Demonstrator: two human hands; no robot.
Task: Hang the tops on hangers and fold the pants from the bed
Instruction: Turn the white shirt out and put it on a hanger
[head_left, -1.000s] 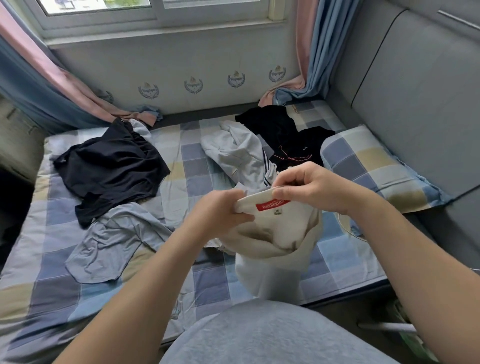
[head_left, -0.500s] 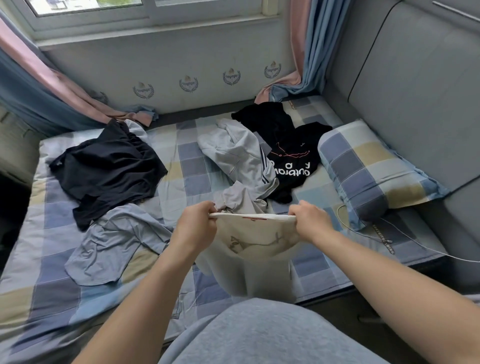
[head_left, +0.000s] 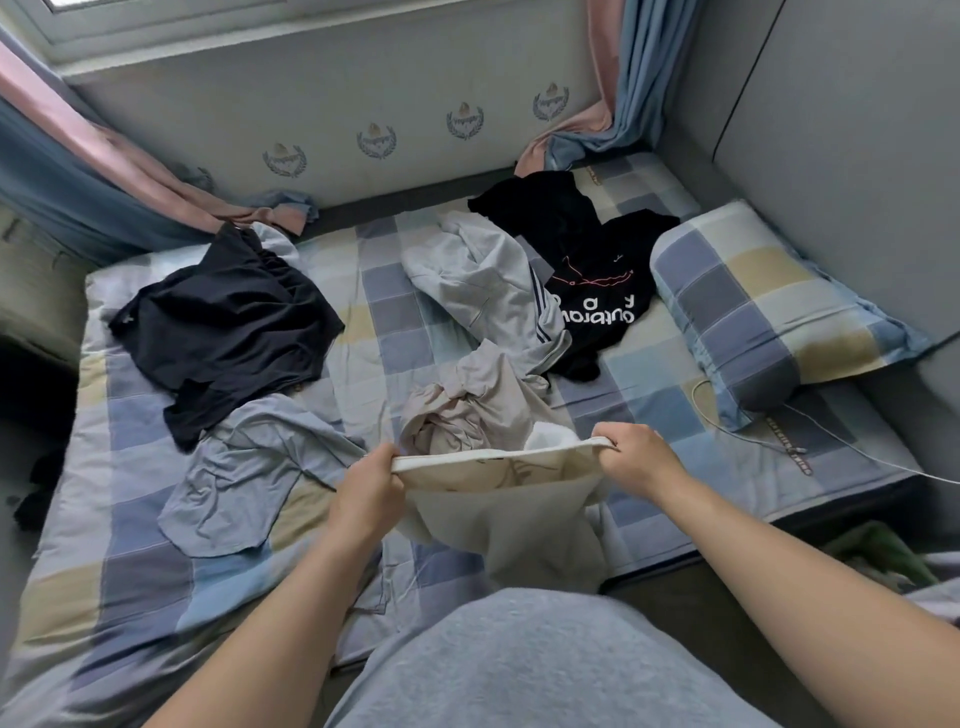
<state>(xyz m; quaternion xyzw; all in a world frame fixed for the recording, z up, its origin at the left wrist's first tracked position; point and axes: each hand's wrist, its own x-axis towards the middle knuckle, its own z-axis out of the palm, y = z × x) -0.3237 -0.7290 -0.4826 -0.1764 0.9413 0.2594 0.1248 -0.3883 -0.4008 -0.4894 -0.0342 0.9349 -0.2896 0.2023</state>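
Head view: my left hand (head_left: 366, 486) and right hand (head_left: 636, 457) each pinch one end of the cream garment (head_left: 519, 514), its edge taut crosswise between them, the rest hanging toward me over the bed (head_left: 405, 312); beyond my right hand a black top (head_left: 597, 291) shows upside-down white lettering starting "Outbr".

left forearm (head_left: 270, 613) and right forearm (head_left: 779, 561) bare; grey heathered top (head_left: 545, 670)

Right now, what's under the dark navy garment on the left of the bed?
Under the dark navy garment, a light blue shirt pokes out at the near edge. Whatever else lies beneath is covered.
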